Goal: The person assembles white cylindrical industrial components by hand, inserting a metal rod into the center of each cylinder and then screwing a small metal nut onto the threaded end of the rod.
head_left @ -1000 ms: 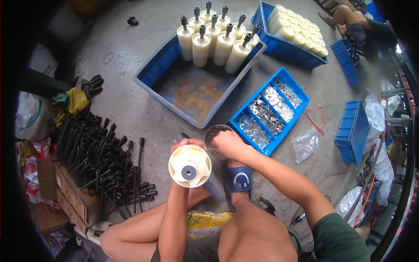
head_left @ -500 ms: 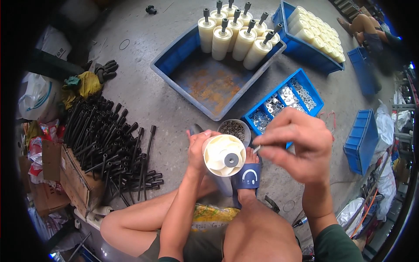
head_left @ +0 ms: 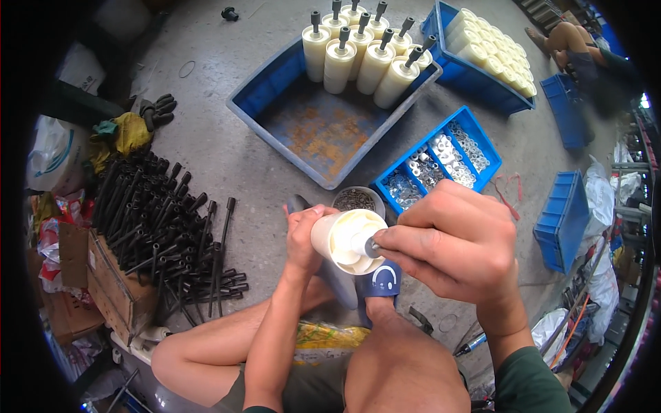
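My left hand (head_left: pixel 304 237) is wrapped round a cream plastic roller (head_left: pixel 328 237), tilted so its ribbed open end faces up toward the right. In the middle of that end is a hub with a dark grey tip (head_left: pixel 372 248). My right hand (head_left: pixel 458 244) is closed in a pinch, thumb and forefinger right at the hub. A small silvery metal pin showed in this pinch earlier; now the fingers mostly hide it. Just beyond the roller, a round tub (head_left: pixel 380 202) holds many small metal pieces.
A blue-grey bin (head_left: pixel 275 148) holds several upright rollers (head_left: pixel 337 65) with dark shaft ends. Behind it stands a blue crate (head_left: pixel 482 89) of rollers. A divided blue tray (head_left: pixel 421 146) contains washers and small parts. Black rods (head_left: pixel 162 227) are heaped at left; a person sits far right.
My right hand has moved left and down, bringing its pinch from beside the roller to the hub. The roller has tilted more toward the right hand. The whole view has shifted slightly.
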A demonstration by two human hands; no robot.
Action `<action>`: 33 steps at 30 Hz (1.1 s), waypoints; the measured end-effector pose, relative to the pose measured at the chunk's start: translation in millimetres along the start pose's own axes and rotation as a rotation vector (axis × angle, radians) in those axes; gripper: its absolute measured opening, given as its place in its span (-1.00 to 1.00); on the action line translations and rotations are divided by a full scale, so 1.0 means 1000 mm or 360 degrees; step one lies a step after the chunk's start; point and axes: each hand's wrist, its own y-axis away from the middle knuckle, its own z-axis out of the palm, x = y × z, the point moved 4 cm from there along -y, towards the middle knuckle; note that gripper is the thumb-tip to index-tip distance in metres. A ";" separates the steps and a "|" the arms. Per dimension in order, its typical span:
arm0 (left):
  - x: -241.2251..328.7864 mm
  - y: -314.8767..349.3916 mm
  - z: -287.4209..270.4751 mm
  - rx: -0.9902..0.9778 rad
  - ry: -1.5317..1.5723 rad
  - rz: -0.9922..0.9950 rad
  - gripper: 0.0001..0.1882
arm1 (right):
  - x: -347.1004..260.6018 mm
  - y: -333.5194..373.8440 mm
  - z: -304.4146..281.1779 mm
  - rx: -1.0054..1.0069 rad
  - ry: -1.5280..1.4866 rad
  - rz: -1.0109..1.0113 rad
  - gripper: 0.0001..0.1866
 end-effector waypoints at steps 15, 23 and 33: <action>0.043 0.010 -0.008 0.0224 -0.0638 0.0123 -0.60 | 0.022 0.024 -0.017 0.0038 0.0253 -0.0004 -0.74; 0.068 0.017 -0.008 0.0344 -0.0853 0.0277 -0.60 | 0.038 0.045 -0.007 0.0022 0.0079 0.0322 -0.75; 0.061 0.018 -0.006 0.0314 -0.0899 0.0200 -0.61 | 0.041 0.060 0.000 0.0083 0.0125 0.0240 -0.76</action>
